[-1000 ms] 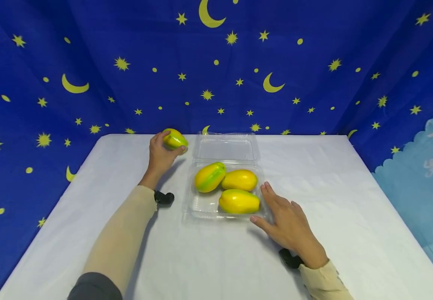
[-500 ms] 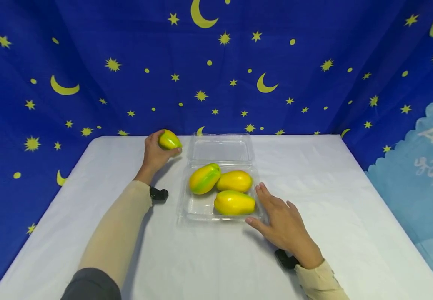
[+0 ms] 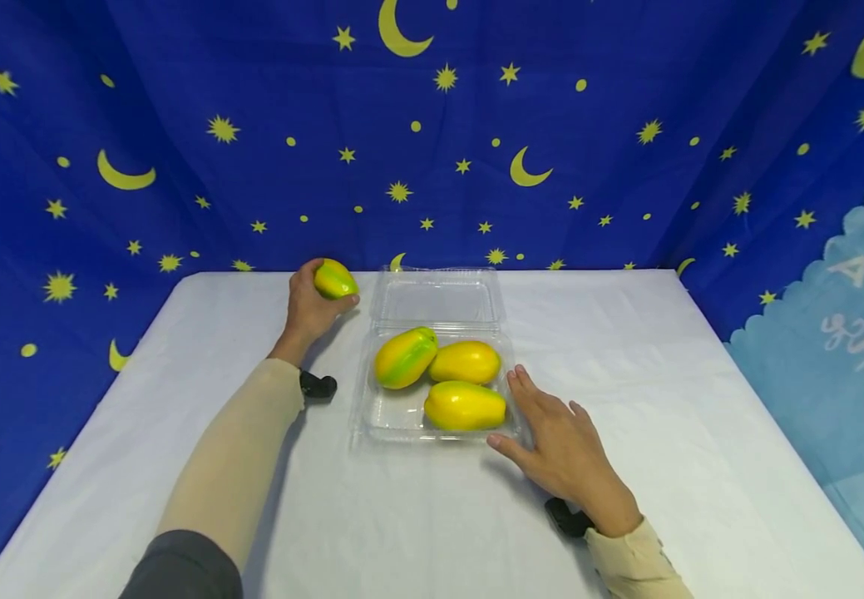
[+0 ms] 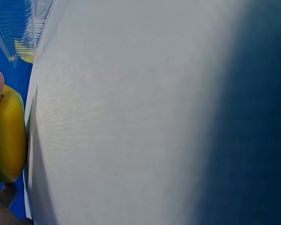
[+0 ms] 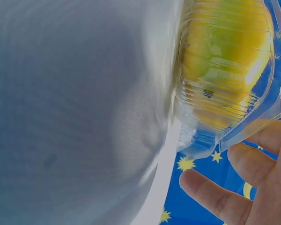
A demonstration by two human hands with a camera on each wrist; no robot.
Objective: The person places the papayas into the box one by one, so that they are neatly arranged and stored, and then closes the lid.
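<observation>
At the table's far left, my left hand grips a yellow-green papaya between thumb and fingers. The left wrist view shows that papaya at its left edge, with the thumb tip on one end. A clear plastic clamshell box lies unfolded at the table's middle, its lid laid back. Inside are a green-striped papaya at left, a yellow papaya behind and another yellow papaya in front. My right hand has its fingers extended at the box's right side; in the right wrist view fingers lie by the rim.
A white cloth covers the table. A blue curtain with yellow moons and stars hangs directly behind it. To the right hangs a light-blue panel with white lettering. Each wrist wears a black camera mount.
The head view has shifted slightly, so everything sits a little further left. My left hand still grips the papaya at the far left. The right hand keeps its place beside the box.
</observation>
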